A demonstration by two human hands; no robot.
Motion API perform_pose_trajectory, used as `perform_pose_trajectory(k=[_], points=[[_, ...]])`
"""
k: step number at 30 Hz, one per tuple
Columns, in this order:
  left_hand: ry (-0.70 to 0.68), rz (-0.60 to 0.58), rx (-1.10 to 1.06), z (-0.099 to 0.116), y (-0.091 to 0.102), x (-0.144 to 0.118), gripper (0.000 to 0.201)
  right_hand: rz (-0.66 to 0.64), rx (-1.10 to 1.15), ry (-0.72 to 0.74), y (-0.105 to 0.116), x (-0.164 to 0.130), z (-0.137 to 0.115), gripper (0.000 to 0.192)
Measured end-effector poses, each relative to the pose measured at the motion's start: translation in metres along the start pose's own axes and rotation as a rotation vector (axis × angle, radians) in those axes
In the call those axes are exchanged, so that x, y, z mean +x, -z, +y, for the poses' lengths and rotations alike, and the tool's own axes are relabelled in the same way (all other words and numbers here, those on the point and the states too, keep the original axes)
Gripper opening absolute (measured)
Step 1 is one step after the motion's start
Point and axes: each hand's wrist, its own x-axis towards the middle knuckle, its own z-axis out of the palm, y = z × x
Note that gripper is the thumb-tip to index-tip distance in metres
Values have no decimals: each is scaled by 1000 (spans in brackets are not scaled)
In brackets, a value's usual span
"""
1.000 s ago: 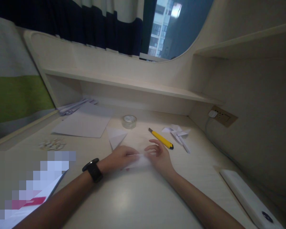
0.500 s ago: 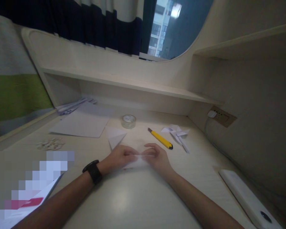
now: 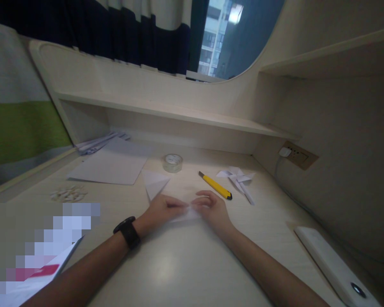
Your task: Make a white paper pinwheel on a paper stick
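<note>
A small piece of white paper [image 3: 186, 215] lies flat on the pale desk [image 3: 179, 264], near the middle and just in front of the person. It is thin, slightly see-through and blurred, so its folds cannot be made out. The left hand [image 3: 161, 209] and the right hand [image 3: 211, 211] meet over it, fingers [image 3: 198, 200] curled narrow and pinching its top edge between them. A folded white triangle [image 3: 155, 182] sits just behind the left hand, and a yellow utility knife [image 3: 215, 185] lies near the right one
</note>
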Motion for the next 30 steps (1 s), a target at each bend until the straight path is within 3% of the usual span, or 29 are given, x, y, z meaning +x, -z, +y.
perform_pose_trajectory(k=[5, 12, 20, 25, 30], points=[[-18, 16, 29, -4, -2, 2, 30, -26, -18, 48, 0, 1, 2, 45], [-22, 7, 103, -1, 0, 1, 27, -81, -25, 4, 1, 0, 0, 36], [41, -86, -60, 1, 8, -1, 33, -60, 35, -53, 8, 3, 3, 40], [77, -55, -145, 9, 10, -6, 34, -53, 152, -82, 10, 3, 1, 44], [77, -118, -221, 12, 12, -7, 33, -56, 216, -110, 11, 4, 0, 44]])
